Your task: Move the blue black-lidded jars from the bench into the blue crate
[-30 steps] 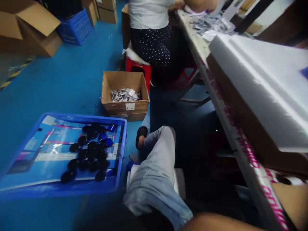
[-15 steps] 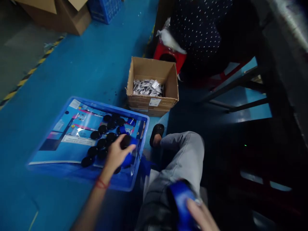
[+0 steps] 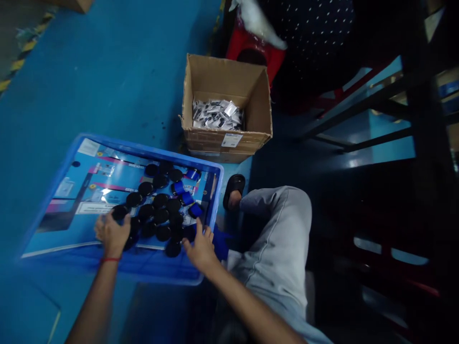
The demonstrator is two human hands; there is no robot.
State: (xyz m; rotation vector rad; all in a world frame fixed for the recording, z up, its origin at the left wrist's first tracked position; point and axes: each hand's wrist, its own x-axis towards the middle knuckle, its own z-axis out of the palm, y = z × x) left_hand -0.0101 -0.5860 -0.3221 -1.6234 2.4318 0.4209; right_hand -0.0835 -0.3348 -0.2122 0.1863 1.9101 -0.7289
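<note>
Head view only. Blue crate [image 3: 211,191] on the blue floor is my landmark; both my hands are down inside it. Left hand [image 3: 112,232] sits at the crate's near-left part, fingers curled over a black disc at the edge of the black discs [image 3: 158,210]; looks like it is closed on one, though motion blur keeps me from being sure. Red string on that wrist. Right hand [image 3: 201,248] is at the crate's near-right corner, fingers spread apart and resting by the nearest discs, holding nothing I can see. Discs lie loose in a cluster toward the crate's right half, on printed sheets that line the bottom. Small blue pieces [image 3: 186,197] are mixed in at the cluster's far right side. Likely both hands reach in together because the cluster is wide and low. Beyond the crate's far right corner stands an open cardboard box [image 3: 225,138] with small silvery packets inside. Right of the crate: my bent knee in grey trousers [image 3: 279,239]. Another person sits on a red stool [image 3: 251,45] past the box.
</note>
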